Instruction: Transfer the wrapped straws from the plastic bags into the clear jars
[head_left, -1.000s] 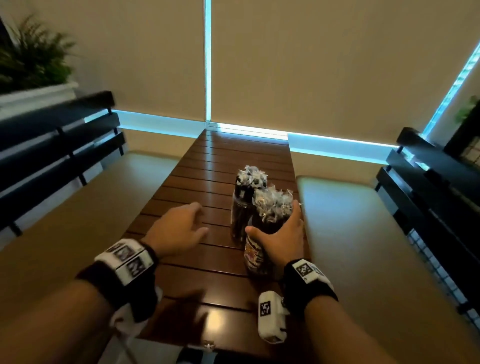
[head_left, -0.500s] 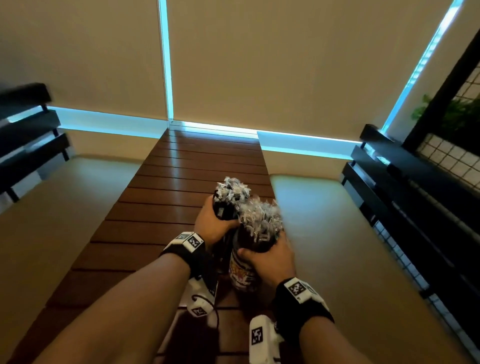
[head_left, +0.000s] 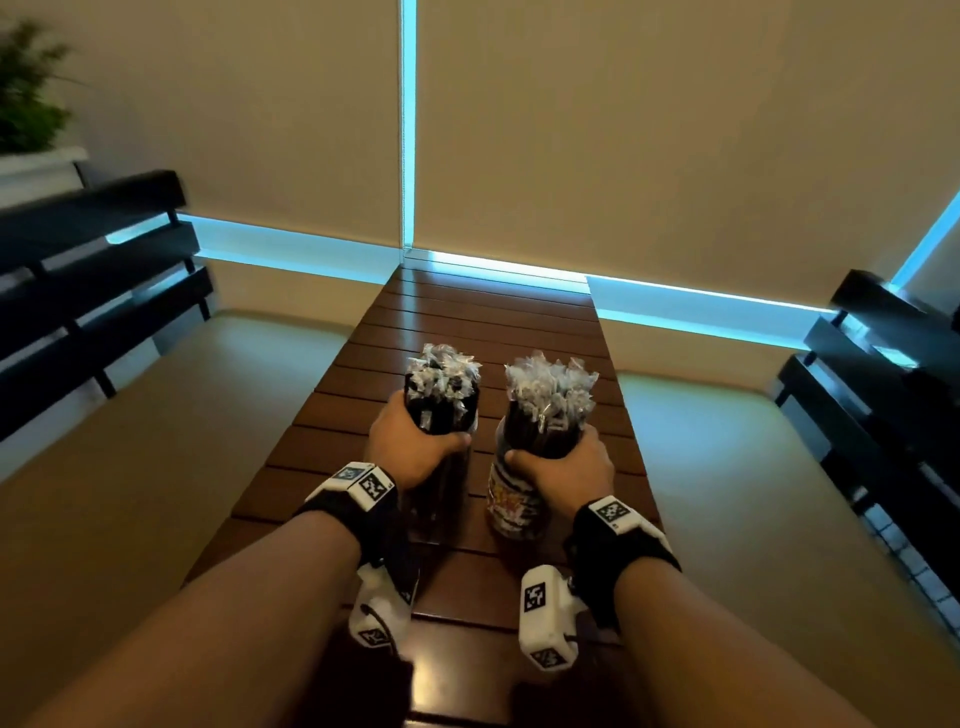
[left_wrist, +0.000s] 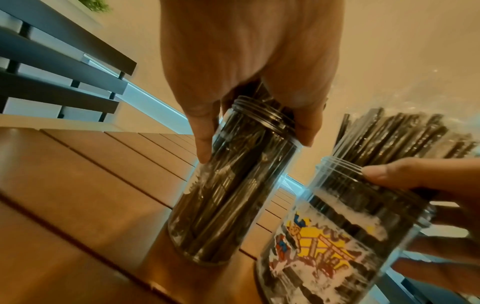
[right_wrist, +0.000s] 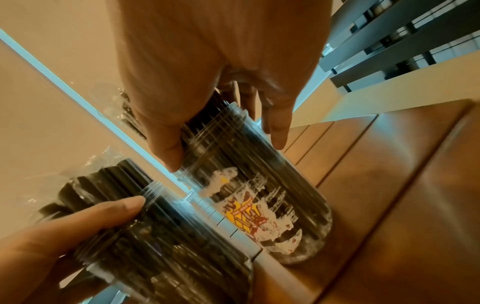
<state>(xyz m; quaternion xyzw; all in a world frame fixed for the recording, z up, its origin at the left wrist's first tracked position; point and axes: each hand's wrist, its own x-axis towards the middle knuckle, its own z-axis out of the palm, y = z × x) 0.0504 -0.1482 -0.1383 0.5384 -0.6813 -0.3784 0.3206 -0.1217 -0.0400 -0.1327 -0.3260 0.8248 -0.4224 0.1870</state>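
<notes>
Two clear jars stand side by side on the slatted wooden table (head_left: 483, 322), a small gap between them. The plain jar (head_left: 441, 499) is packed with black wrapped straws (head_left: 441, 374); my left hand (head_left: 410, 452) grips its threaded neck (left_wrist: 262, 115). The jar with a colourful label (head_left: 514, 509) holds another bunch of wrapped straws (head_left: 550, 387); my right hand (head_left: 566, 467) grips it round the neck (right_wrist: 215, 127). The wrappers' crinkled ends stick out above both rims. No plastic bags are in view.
Cushioned benches (head_left: 156, 441) (head_left: 753, 493) run along both sides of the table, with dark slatted backrests (head_left: 93, 270) (head_left: 893, 374). Drawn blinds (head_left: 623, 130) close off the far end. A plant (head_left: 26, 98) sits at the upper left.
My left hand left the tabletop and took hold of the plain jar. The jars, first close together one behind the other, now stand apart side by side. My right hand kept its grip.
</notes>
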